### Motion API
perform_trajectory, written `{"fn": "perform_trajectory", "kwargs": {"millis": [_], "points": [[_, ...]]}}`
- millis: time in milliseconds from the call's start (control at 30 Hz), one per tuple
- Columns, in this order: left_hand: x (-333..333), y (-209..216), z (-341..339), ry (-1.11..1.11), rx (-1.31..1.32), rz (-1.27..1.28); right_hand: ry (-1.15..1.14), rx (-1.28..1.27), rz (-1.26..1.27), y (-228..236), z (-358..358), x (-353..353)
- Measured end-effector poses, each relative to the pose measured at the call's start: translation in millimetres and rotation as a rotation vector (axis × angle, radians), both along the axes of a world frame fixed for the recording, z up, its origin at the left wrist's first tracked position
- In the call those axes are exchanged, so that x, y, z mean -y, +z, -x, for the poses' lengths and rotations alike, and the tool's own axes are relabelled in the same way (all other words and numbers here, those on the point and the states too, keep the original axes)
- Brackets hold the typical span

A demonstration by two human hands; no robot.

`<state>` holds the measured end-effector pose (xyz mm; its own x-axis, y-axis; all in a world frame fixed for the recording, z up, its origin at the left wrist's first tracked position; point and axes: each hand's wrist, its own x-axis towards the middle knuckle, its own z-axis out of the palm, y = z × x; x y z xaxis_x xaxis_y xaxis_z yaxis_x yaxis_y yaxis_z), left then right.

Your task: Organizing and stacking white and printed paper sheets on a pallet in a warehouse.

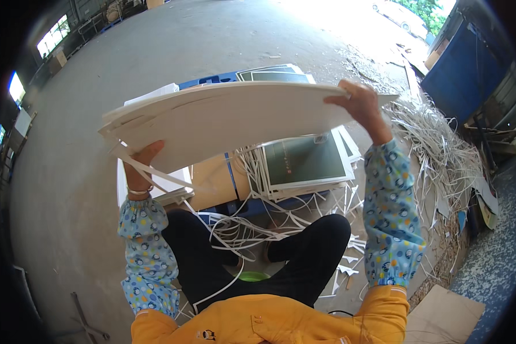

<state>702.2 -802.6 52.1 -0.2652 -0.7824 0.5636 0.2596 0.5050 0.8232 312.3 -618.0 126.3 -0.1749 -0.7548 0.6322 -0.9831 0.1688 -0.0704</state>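
A wide sheaf of white card sheets (pixel 229 117) is raised in front of me, bowed and tilted, with its layers slightly fanned at the left end. My left hand (pixel 144 156) grips its lower left corner, thumb on the near face, and thin white strips dangle by the wrist. At the upper right edge, my right hand (pixel 360 106) is closed round the sheaf. Below it sits a stack of dark green printed sheets (pixel 304 161) with white borders. Left of that are brown cardboard (pixel 215 180) and white sheets (pixel 175 180), partly hidden by the held sheaf.
The stacks rest on a blue pallet (pixel 295 202). Loose white strips (pixel 241 229) tangle between it and my bent legs. A large heap of paper strips (pixel 436 149) lies to the right, before a blue panel (pixel 467 71). Flat cardboard (pixel 446 312) lies at lower right.
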Motion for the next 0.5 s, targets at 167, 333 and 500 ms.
{"fn": "perform_trajectory", "kwargs": {"millis": [167,333,500], "points": [[29,-38,35,0.030,-0.035,-0.286,-0.109,0.026,-0.102,49,-3,20],[60,-97,60,-0.132,0.094,-0.335,-0.154,0.064,-0.272,16,11,22],[58,-96,86,-0.364,-0.104,-0.353,-0.054,-0.012,-0.231,-17,35,9]]}}
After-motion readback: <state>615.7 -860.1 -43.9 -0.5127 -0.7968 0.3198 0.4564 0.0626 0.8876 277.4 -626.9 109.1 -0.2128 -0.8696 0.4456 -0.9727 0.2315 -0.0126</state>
